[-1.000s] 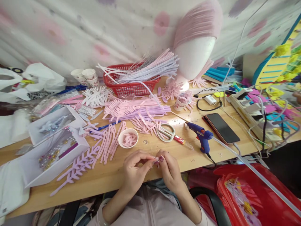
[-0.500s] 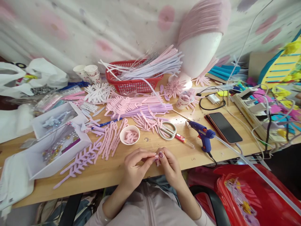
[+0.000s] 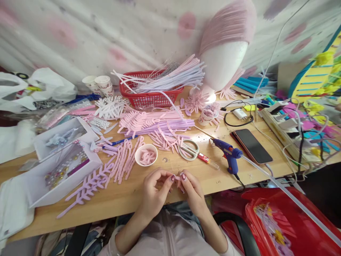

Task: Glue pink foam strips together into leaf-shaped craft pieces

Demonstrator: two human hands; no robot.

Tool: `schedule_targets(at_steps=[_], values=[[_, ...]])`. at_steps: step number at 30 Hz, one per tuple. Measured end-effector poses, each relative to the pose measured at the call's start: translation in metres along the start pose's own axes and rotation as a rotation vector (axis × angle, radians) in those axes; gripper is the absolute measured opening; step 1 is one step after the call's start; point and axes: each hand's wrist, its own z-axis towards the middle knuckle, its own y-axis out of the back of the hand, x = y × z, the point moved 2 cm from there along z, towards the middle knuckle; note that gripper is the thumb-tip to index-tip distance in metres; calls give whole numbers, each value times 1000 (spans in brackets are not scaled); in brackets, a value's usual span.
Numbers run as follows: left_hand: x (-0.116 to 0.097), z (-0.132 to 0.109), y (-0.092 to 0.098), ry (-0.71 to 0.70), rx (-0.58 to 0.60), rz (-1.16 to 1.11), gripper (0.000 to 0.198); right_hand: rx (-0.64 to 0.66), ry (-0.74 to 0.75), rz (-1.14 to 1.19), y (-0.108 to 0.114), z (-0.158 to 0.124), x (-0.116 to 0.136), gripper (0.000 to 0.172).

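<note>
Near the table's front edge, my left hand (image 3: 157, 188) and my right hand (image 3: 192, 186) meet, each pinching one end of a small pink piece (image 3: 178, 178) between thumb and fingers. Just beyond my left hand stands a paper cup (image 3: 136, 158) holding short pink pieces (image 3: 147, 156). Behind it lie loose pink pieces (image 3: 166, 141) and a pair of scissors (image 3: 188, 149). Pink twisted strips (image 3: 124, 160) and a purple leafy branch (image 3: 92, 183) rest left of the cup. To the right is a blue glue gun (image 3: 229, 153) with a long clear stick in its back.
A red basket (image 3: 151, 99) of fuzzy stems stands at the back, beside a white head form (image 3: 223, 64) with a pink covering. White boxes (image 3: 39, 192) sit at the left. A phone (image 3: 253, 146), power strip (image 3: 279, 133) and cables lie right; a red bag (image 3: 301, 217) is below.
My thumbs have moved slightly apart, and more of the pink piece shows between them. The whole view has shifted a little.
</note>
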Motion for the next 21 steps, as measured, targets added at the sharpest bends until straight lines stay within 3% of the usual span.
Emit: schedule_targets(at_steps=[7, 10, 14, 21], values=[[0, 2, -3, 176, 26, -202, 23, 17, 41, -40, 0, 2, 6, 36], [2, 5, -5, 249, 39, -284, 28, 94, 36, 26, -3, 2, 11, 35], [2, 8, -6, 269, 57, -306, 31, 193, 21, 94, -4, 2, 16, 33], [-2, 7, -6, 233, 120, -248, 29, 150, 1, 118, -1, 3, 10, 36]])
